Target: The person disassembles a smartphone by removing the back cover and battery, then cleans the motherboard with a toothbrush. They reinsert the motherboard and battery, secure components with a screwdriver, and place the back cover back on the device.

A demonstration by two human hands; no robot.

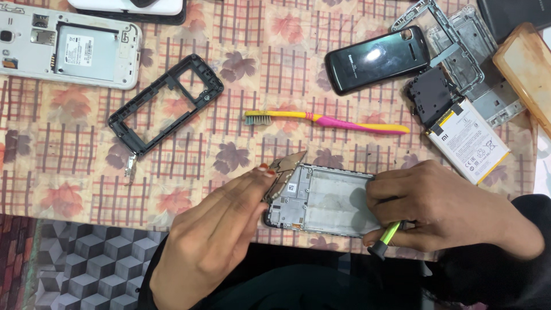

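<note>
A stripped silver phone frame (pixel 327 201) lies at the near table edge. My left hand (pixel 215 235) touches its left end, fingertips pinching a small brownish flex part (pixel 288 163) that sticks up from the frame's corner. My right hand (pixel 442 209) rests on the frame's right end and grips a screwdriver with a yellow-green and black handle (pixel 385 238). The tool's tip is hidden under my fingers.
A yellow-pink toothbrush (pixel 327 121) lies just beyond the frame. A black plastic phone frame (pixel 166 103) and a white open-backed phone (pixel 69 49) are at the left. A black phone (pixel 376 58), metal frames (pixel 459 49) and a white battery (pixel 468 140) are at the right.
</note>
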